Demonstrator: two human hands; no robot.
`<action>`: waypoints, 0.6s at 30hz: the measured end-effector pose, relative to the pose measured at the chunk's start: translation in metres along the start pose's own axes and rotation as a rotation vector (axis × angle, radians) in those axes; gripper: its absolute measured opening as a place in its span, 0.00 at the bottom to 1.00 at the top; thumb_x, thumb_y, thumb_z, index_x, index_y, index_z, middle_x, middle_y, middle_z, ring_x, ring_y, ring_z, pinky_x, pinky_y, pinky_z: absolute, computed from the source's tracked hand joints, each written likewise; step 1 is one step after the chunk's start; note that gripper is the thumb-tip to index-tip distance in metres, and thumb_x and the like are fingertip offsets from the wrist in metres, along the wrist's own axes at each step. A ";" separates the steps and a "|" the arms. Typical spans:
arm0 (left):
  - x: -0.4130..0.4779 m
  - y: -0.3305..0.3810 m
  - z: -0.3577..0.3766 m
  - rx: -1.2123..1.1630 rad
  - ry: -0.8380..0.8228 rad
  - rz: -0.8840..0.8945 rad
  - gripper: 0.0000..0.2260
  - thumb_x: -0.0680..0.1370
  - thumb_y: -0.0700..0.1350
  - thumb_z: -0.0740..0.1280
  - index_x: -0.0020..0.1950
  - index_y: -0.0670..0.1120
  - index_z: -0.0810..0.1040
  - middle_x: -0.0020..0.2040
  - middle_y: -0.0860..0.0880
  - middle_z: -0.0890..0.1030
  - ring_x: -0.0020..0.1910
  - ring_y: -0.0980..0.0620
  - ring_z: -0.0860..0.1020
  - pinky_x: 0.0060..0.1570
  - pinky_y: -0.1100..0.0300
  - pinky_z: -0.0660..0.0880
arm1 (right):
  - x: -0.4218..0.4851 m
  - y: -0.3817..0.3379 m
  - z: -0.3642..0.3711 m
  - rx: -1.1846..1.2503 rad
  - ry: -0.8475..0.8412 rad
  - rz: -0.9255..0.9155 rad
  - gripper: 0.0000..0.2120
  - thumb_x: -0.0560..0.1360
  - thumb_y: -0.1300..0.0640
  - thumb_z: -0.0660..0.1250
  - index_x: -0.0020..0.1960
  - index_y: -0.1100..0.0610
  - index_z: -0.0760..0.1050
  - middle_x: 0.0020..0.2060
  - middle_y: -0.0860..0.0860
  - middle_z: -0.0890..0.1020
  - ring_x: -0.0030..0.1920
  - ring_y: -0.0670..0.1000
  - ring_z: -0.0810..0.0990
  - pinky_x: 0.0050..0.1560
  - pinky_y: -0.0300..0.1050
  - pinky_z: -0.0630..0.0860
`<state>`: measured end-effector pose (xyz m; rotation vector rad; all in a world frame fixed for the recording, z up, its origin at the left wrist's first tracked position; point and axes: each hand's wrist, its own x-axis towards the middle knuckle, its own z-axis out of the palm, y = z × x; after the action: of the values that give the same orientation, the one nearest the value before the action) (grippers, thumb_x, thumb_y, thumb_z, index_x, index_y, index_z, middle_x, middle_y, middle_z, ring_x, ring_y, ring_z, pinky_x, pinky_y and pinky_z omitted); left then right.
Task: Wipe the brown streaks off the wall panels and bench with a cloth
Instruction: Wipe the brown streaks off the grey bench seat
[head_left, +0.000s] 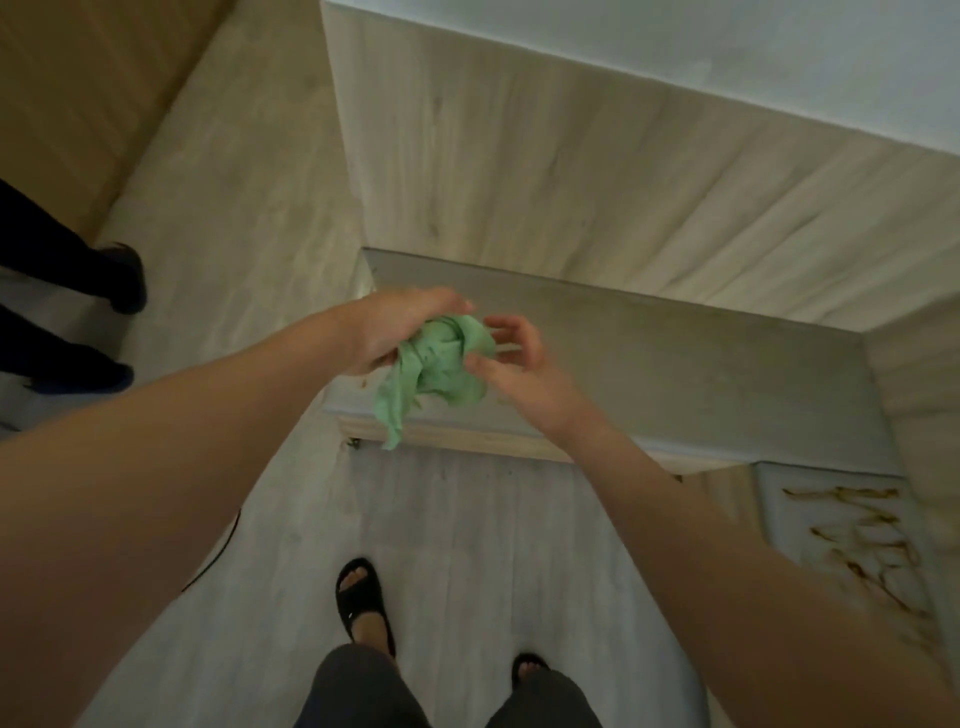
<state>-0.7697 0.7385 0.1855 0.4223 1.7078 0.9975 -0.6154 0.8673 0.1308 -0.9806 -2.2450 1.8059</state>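
The green cloth (441, 364) is gripped bunched in the left hand (395, 332) over the bench (675, 353); its right side is pinched by the right hand (519, 369); brown streaks (857, 545) are seen near right

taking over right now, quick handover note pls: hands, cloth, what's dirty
Left hand: grip closed round the bunched green cloth, held over the front of the grey bench.
Right hand: thumb and fingers pinch the cloth's right side, apparently regathering it.
Done: the bench top straight ahead looks largely clean in this dim view, and the wood wall panels show no obvious marks.
Left: heavy brown streaks on the grey surface at the lower right, untouched. Neither hand is wiping at this moment.
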 end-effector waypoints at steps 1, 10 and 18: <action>0.004 -0.002 -0.012 -0.056 -0.013 -0.024 0.18 0.73 0.53 0.71 0.54 0.41 0.84 0.51 0.42 0.86 0.47 0.46 0.84 0.51 0.53 0.80 | 0.007 -0.001 0.008 0.030 0.059 0.035 0.23 0.75 0.53 0.78 0.66 0.51 0.72 0.58 0.51 0.78 0.54 0.50 0.80 0.46 0.37 0.79; 0.022 -0.017 -0.089 -0.373 -0.172 -0.061 0.12 0.59 0.41 0.61 0.38 0.38 0.78 0.36 0.42 0.80 0.33 0.44 0.80 0.34 0.61 0.79 | 0.048 -0.031 0.058 0.302 0.001 0.102 0.32 0.69 0.67 0.61 0.70 0.45 0.71 0.62 0.55 0.76 0.54 0.54 0.78 0.49 0.45 0.75; 0.034 -0.041 -0.123 -0.112 -0.016 -0.057 0.09 0.70 0.44 0.64 0.42 0.41 0.82 0.40 0.44 0.83 0.42 0.43 0.81 0.43 0.55 0.79 | 0.065 -0.045 0.082 0.317 -0.110 0.152 0.07 0.71 0.58 0.63 0.44 0.55 0.80 0.42 0.51 0.81 0.48 0.52 0.77 0.53 0.50 0.71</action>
<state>-0.8858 0.6878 0.1431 0.3058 1.6322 1.0398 -0.7226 0.8287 0.1269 -1.0335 -1.8976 2.2428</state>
